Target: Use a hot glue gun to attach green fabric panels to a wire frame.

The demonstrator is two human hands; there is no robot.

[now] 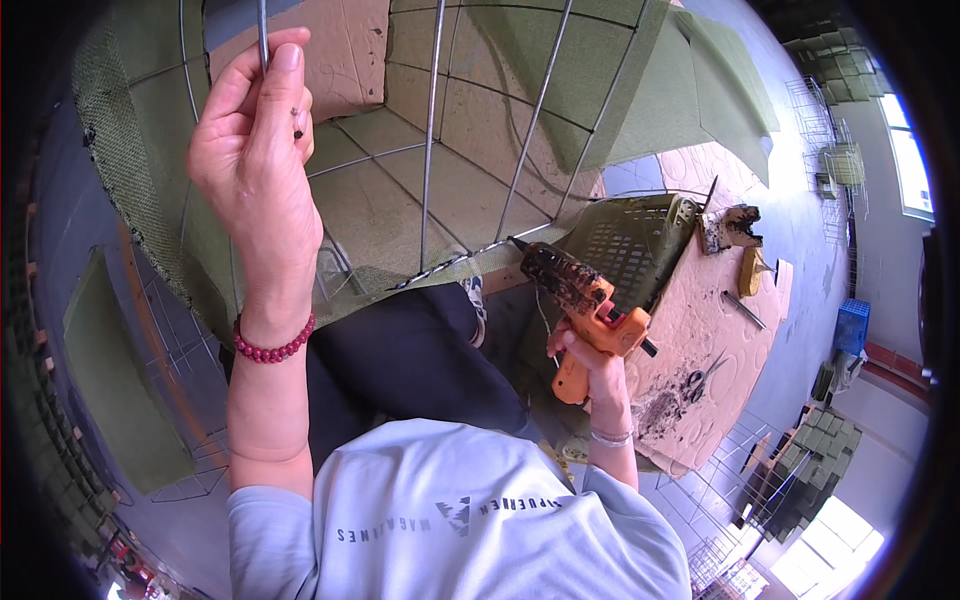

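My left hand (262, 130) is closed around a thin metal rod of the wire frame (431, 150), up at the upper left. Green mesh fabric (370, 215) covers the frame's sides and bottom. In my right hand (595, 365) is an orange glue gun (590, 300), its front half crusted with dark residue. The gun's nozzle points up and left, right by the frame's near lower wire. Black glue (440, 268) lies along that wire, where the mesh edge meets it.
A green plastic basket (630, 245) stands right of the frame, beside a stained cardboard-coloured surface (740, 360). On that surface lie scissors (697, 385), a short metal rod (744, 309) and a yellow block (752, 270). A blue crate (852, 325) sits farther right.
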